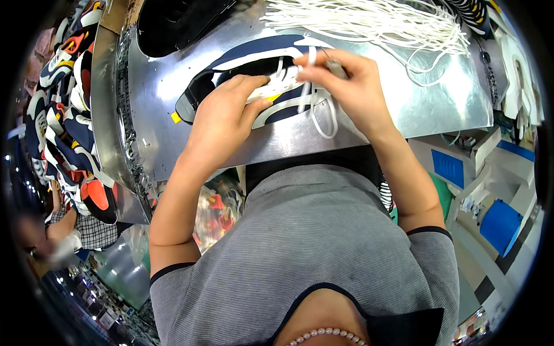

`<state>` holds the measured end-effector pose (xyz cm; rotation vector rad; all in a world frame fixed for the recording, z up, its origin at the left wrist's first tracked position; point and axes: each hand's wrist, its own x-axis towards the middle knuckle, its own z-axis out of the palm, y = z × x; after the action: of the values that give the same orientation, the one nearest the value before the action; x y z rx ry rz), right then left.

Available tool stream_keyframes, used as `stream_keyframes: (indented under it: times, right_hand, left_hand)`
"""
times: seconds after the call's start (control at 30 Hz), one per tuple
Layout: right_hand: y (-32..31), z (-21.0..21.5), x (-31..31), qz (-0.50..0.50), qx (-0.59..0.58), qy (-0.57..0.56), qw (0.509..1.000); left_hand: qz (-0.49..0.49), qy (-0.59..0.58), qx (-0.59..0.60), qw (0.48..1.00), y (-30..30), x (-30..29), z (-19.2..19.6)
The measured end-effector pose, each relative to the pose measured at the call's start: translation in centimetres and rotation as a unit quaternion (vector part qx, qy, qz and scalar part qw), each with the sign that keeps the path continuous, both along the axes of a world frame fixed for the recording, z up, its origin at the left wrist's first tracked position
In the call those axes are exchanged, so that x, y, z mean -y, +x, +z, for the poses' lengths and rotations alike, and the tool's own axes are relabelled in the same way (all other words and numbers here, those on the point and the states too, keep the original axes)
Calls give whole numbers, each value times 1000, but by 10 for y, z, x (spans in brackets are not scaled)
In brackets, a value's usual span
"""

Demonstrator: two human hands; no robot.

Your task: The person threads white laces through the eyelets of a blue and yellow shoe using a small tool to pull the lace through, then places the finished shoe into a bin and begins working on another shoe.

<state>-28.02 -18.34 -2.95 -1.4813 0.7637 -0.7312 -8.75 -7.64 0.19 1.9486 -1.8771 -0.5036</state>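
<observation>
A navy and white shoe upper lies on the metal tabletop, its dark opening facing up. My left hand grips its near side, fingers over the white eyelet edge and thumb beside a yellow patch. Over the front of the upper, my right hand pinches a white shoelace between thumb and fingertips. Tucked in the same hand is a small tool with a grey handle and a thin metal tip. Loose lace loops hang down near the table's front edge. The fingertips partly hide the eyelets.
A large bundle of white laces lies at the back right of the metal table. A black container stands at the back left. Shoe uppers are piled at the left. Open boxes stand lower right; another person is lower left.
</observation>
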Motion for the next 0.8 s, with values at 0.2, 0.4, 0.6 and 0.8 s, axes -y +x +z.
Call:
stream_keyframes:
  times: [0.2, 0.4, 0.6, 0.8]
  right_hand:
    - [27, -19, 26, -21, 59, 11, 998]
    - [24, -35, 34, -55, 15, -110, 992]
    - [-22, 0, -1, 42, -113, 36, 992]
    - [-19, -24, -7, 26, -114, -70, 991]
  left_hand:
    - [-27, 50, 40, 998, -21, 30, 18]
    - [29, 70, -5, 997, -18, 53, -11]
    - [43, 73, 2, 996, -14, 60, -20]
    - [37, 83, 3, 996, -13, 62, -20]
